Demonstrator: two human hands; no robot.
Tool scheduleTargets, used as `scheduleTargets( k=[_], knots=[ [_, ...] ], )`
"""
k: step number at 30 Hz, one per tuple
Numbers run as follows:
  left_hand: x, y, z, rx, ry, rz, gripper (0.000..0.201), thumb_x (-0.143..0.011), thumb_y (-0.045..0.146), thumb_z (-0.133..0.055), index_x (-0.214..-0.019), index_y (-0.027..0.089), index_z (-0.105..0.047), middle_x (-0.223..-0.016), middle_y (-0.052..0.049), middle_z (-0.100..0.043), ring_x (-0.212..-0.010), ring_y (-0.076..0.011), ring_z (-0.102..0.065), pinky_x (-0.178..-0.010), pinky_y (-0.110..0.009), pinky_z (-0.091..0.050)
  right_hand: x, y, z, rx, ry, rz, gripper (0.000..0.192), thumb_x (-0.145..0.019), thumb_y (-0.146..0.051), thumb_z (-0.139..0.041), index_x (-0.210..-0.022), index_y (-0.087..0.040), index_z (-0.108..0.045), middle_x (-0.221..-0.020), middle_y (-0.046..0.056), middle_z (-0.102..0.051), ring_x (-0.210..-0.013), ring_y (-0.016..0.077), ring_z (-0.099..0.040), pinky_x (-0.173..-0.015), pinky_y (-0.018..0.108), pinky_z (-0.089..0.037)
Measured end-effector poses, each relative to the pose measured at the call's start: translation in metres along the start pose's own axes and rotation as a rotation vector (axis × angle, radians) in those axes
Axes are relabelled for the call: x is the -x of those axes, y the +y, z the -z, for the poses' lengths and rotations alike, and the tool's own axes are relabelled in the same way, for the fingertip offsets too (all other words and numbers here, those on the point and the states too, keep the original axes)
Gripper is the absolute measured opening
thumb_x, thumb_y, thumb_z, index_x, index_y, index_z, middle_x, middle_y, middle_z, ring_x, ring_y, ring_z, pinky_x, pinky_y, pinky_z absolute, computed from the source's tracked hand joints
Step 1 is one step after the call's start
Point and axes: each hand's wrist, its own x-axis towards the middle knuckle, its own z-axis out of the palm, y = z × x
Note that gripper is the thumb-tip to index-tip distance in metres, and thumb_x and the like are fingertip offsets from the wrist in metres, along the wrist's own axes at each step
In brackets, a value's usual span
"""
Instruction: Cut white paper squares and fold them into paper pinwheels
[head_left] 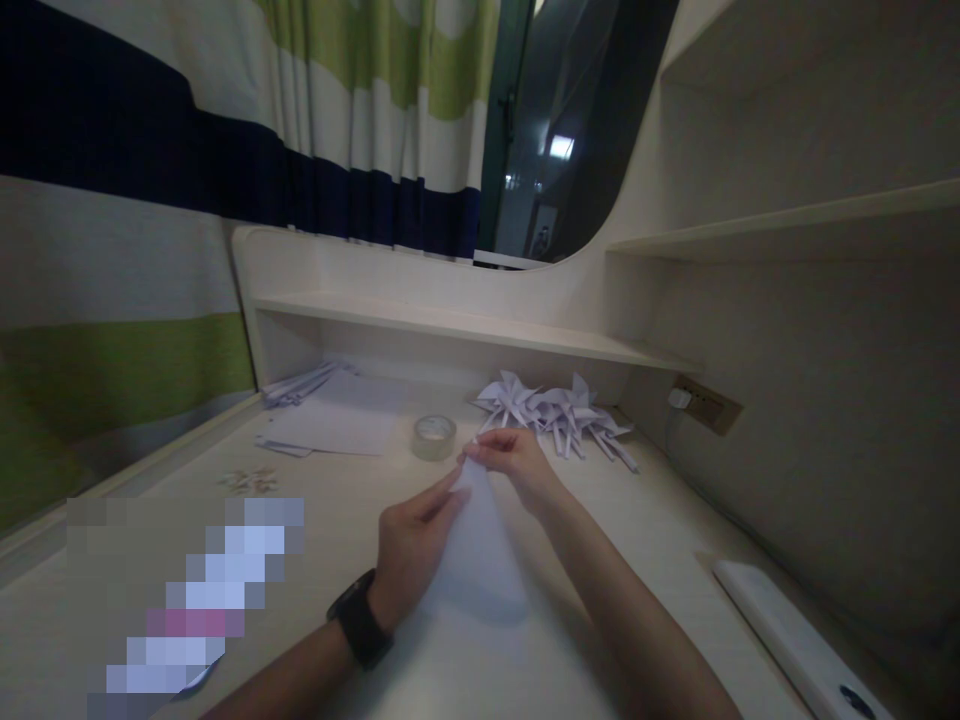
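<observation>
Pinching a white paper sheet (480, 545), left hand (412, 550) and right hand (514, 462) show no readable writing.

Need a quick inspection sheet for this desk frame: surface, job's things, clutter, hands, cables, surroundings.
Surface: pale desk, dim light, a low shelf along the back.
Job's things: white paper sheet lying on the desk, its far tip pinched between both hands.
Clutter: tape roll; pile of folded paper pinwheels; flat paper stack; small paper bits; white flat device at the right edge.
Hands: left hand with a black watch, fingers on the sheet's tip; right hand pinching the same tip.
Cables: nothing seen; a wall socket carries a white plug.
Surroundings: striped curtain, dark window, side shelves.
</observation>
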Motion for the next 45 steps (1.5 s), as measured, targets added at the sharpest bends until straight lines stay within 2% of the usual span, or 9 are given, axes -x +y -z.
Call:
scheduleTargets(
  k=[5, 10, 21, 28, 35, 40, 45],
  knots=[
    [0.001, -0.002, 0.0, -0.026, 0.0, -0.025, 0.031, -0.079, 0.031, -0.065, -0.109, 0.024, -0.067, -0.105, 0.0, -0.069, -0.093, -0.022, -0.068, -0.087, -0.032, -0.054, 0.001, -0.001, 0.0, -0.025, 0.014, -0.005, 0.027, -0.062, -0.039, -0.077, -0.072, -0.014, -0.072, -0.072, 0.007, -0.072, -0.063, 0.0166, -0.064, -0.064, 0.029, -0.049],
    [0.0, -0.005, -0.002, -0.046, -0.007, -0.046, 0.029, -0.08, 0.029, -0.064, -0.109, 0.026, -0.067, -0.106, 0.001, -0.068, -0.094, -0.0208, -0.068, -0.086, -0.03, -0.054, -0.001, -0.001, 0.0, -0.02, 0.05, -0.009, 0.028, -0.06, -0.038, -0.078, -0.069, -0.013, -0.072, -0.07, 0.008, -0.072, -0.06, 0.0156, -0.063, -0.06, 0.027, -0.048],
    [0.001, 0.0, -0.002, 0.008, -0.005, 0.021, 0.029, -0.077, 0.031, -0.067, -0.106, 0.025, -0.069, -0.103, 0.002, -0.07, -0.094, -0.0206, -0.068, -0.087, -0.028, -0.053, 0.001, -0.006, -0.001, -0.032, 0.102, -0.012, 0.026, -0.057, -0.035, -0.079, -0.066, -0.012, -0.073, -0.066, 0.008, -0.071, -0.058, 0.0155, -0.062, -0.059, 0.027, -0.048],
    [0.001, 0.006, -0.001, 0.036, -0.011, 0.082, 0.034, -0.076, 0.031, -0.068, -0.109, 0.022, -0.068, -0.092, 0.002, -0.074, -0.083, -0.0197, -0.071, -0.074, -0.025, -0.058, 0.001, -0.005, -0.003, -0.058, 0.119, 0.004, 0.026, -0.059, -0.037, -0.077, -0.065, -0.013, -0.073, -0.065, 0.008, -0.071, -0.057, 0.0153, -0.061, -0.057, 0.027, -0.048],
    [-0.001, 0.004, 0.0, 0.032, -0.01, 0.057, 0.029, -0.076, 0.031, -0.067, -0.104, 0.023, -0.07, -0.104, 0.001, -0.07, -0.098, -0.0199, -0.066, -0.089, -0.026, -0.052, 0.002, -0.005, -0.007, -0.052, 0.201, 0.034, 0.019, -0.058, -0.032, -0.077, -0.063, -0.014, -0.074, -0.063, 0.007, -0.071, -0.054, 0.0143, -0.059, -0.056, 0.026, -0.046],
    [-0.001, 0.001, 0.0, 0.024, -0.016, 0.065, 0.028, -0.077, 0.031, -0.067, -0.104, 0.024, -0.07, -0.103, 0.0, -0.07, -0.095, -0.0205, -0.068, -0.088, -0.029, -0.053, 0.0, 0.0, -0.009, -0.052, 0.256, 0.045, 0.021, -0.058, -0.035, -0.076, -0.061, -0.015, -0.073, -0.061, 0.007, -0.07, -0.052, 0.0147, -0.058, -0.054, 0.027, -0.046],
    [-0.001, 0.001, -0.001, 0.042, -0.024, 0.073, 0.028, -0.077, 0.031, -0.067, -0.104, 0.024, -0.069, -0.104, 0.0, -0.069, -0.097, -0.0208, -0.067, -0.089, -0.03, -0.053, -0.003, 0.007, -0.006, -0.043, 0.25, 0.064, 0.022, -0.058, -0.036, -0.077, -0.06, -0.015, -0.072, -0.06, 0.006, -0.069, -0.052, 0.014, -0.058, -0.054, 0.026, -0.046]
  ],
)
